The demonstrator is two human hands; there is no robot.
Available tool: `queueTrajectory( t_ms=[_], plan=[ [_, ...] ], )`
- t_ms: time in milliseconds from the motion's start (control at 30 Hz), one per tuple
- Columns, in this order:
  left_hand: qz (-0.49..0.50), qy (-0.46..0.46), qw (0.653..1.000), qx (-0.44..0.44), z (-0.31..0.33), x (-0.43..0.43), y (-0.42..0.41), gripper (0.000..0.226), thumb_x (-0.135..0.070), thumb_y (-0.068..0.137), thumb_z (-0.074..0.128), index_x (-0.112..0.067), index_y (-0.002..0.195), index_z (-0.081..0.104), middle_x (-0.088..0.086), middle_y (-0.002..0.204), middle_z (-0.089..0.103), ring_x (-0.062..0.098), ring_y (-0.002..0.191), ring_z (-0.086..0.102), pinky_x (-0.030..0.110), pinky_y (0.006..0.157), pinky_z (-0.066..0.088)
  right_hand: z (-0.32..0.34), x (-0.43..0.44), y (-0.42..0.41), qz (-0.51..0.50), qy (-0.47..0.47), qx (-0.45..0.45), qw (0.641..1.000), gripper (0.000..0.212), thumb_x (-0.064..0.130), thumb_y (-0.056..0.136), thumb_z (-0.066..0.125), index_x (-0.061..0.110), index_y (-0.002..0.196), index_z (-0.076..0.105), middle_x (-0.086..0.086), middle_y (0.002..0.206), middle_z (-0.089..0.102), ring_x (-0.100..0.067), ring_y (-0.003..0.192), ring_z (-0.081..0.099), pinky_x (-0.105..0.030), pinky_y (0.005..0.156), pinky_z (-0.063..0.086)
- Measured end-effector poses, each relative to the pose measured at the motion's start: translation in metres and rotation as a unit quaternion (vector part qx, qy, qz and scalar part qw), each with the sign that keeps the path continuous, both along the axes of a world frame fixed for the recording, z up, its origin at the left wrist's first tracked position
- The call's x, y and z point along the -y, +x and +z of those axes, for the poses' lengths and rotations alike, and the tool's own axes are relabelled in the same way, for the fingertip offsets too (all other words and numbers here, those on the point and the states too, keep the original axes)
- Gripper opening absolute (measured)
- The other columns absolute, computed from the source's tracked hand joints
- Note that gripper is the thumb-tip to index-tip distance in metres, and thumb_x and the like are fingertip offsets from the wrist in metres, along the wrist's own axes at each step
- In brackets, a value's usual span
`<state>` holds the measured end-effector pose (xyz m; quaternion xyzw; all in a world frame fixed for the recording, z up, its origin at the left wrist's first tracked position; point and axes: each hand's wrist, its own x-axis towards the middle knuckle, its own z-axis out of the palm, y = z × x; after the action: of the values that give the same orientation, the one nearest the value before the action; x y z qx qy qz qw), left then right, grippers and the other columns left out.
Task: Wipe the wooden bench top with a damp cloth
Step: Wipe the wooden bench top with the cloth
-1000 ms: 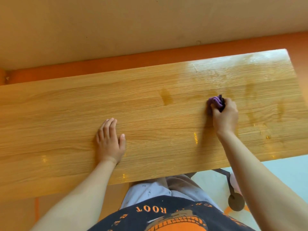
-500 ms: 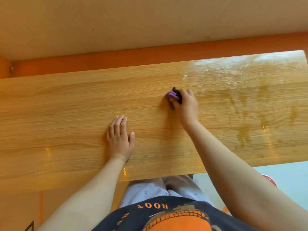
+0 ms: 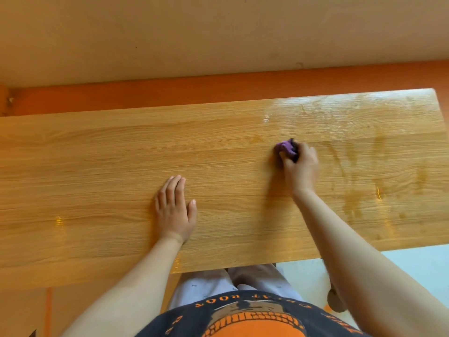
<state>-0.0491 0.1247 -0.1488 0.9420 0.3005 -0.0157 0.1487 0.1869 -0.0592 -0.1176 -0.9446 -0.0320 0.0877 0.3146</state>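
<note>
The wooden bench top stretches across the view, light oak grain, with wet streaks and shine on its right part. My right hand presses a small bunched purple cloth onto the wood right of centre; only the cloth's left edge shows past my fingers. My left hand lies flat on the bench near its front edge, fingers together, holding nothing.
Behind the bench runs an orange skirting strip under a beige wall. The bench's right end is in view. Pale floor and a round metal foot show below the front edge at right.
My right hand swept the cloth left across the bench and has now come partway back to the right. My left hand stays flat in the same spot.
</note>
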Motion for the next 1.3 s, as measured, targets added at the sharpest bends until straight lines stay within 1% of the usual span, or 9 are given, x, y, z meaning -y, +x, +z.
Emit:
queueTrajectory(
  t_ms=[133,233,333,500,700,867,1067,1167,1300],
  plan=[
    [-0.001,0.002,1.000,-0.010,0.001,0.001,0.000,0.060,-0.035,0.085,0.042,-0.005,0.137,0.042,0.012,0.143,0.044,0.030,0.133,0.035,0.043,0.108,0.024,-0.002,-0.071,-0.027,0.163,0.032,-0.010,0.986,0.023,0.030,0.086,0.064,0.013,0.099,0.059,-0.004,0.095,0.054,-0.020,0.079,0.050,-0.030,0.066,0.040],
    [-0.002,0.006,1.000,-0.011,0.001,0.000,0.001,0.061,-0.035,0.084,0.044,-0.006,0.137,0.042,0.012,0.142,0.045,0.030,0.133,0.036,0.043,0.108,0.025,-0.001,-0.087,-0.021,0.219,0.026,-0.013,0.975,0.022,0.031,0.087,0.063,0.013,0.099,0.059,0.000,0.091,0.050,-0.019,0.078,0.049,-0.032,0.062,0.043],
    [-0.002,0.006,1.000,-0.011,0.001,0.001,0.001,0.060,-0.034,0.084,0.044,-0.005,0.137,0.043,0.012,0.142,0.045,0.030,0.133,0.037,0.043,0.108,0.025,-0.001,-0.067,0.004,0.178,0.028,-0.009,0.984,0.023,0.027,0.087,0.062,0.013,0.105,0.060,-0.005,0.100,0.055,-0.021,0.085,0.052,-0.033,0.069,0.044],
    [-0.001,0.008,1.000,-0.005,0.001,0.001,0.001,0.059,-0.034,0.086,0.042,-0.005,0.136,0.044,0.013,0.141,0.045,0.031,0.132,0.037,0.044,0.108,0.025,0.000,0.008,0.060,0.018,0.003,0.015,1.000,0.026,0.021,0.085,0.063,0.008,0.107,0.061,-0.015,0.106,0.057,-0.027,0.094,0.054,-0.023,0.076,0.032],
    [-0.001,0.012,1.000,0.004,0.001,0.002,0.001,0.059,-0.033,0.085,0.042,-0.004,0.136,0.045,0.014,0.140,0.046,0.032,0.131,0.038,0.045,0.107,0.027,0.005,0.042,0.079,-0.077,-0.060,0.017,0.995,0.030,0.025,0.087,0.062,0.007,0.111,0.059,-0.016,0.114,0.055,-0.032,0.101,0.055,-0.035,0.086,0.041],
    [0.005,0.006,1.000,-0.011,0.001,0.001,0.002,0.060,-0.034,0.085,0.041,-0.005,0.137,0.044,0.013,0.142,0.045,0.031,0.133,0.037,0.047,0.108,0.028,-0.003,-0.030,0.039,0.051,0.002,0.015,0.999,0.027,0.021,0.085,0.064,0.010,0.109,0.060,-0.012,0.107,0.056,-0.028,0.093,0.056,-0.028,0.076,0.037],
    [0.002,0.011,1.000,-0.020,0.003,0.001,0.002,0.060,-0.034,0.086,0.042,-0.004,0.138,0.043,0.013,0.142,0.044,0.030,0.134,0.036,0.046,0.109,0.028,-0.007,-0.087,0.011,0.216,0.025,0.037,0.975,0.029,0.037,0.088,0.061,0.011,0.102,0.059,-0.006,0.094,0.054,-0.022,0.080,0.053,-0.035,0.061,0.046],
    [0.001,0.011,1.000,-0.018,0.001,0.002,0.002,0.059,-0.033,0.086,0.042,-0.004,0.137,0.044,0.013,0.142,0.045,0.030,0.134,0.036,0.045,0.109,0.027,-0.009,-0.068,0.038,0.185,0.025,0.040,0.982,0.029,0.034,0.087,0.061,0.012,0.105,0.061,-0.008,0.100,0.056,-0.025,0.085,0.055,-0.035,0.067,0.045],
    [0.000,0.010,1.000,-0.007,0.000,0.001,0.002,0.059,-0.034,0.086,0.041,-0.004,0.136,0.045,0.014,0.142,0.045,0.030,0.133,0.036,0.045,0.108,0.026,-0.001,-0.014,0.092,0.054,-0.031,0.031,0.998,0.028,0.023,0.088,0.060,0.009,0.111,0.059,-0.015,0.111,0.056,-0.029,0.097,0.054,-0.030,0.076,0.037]
  ],
)
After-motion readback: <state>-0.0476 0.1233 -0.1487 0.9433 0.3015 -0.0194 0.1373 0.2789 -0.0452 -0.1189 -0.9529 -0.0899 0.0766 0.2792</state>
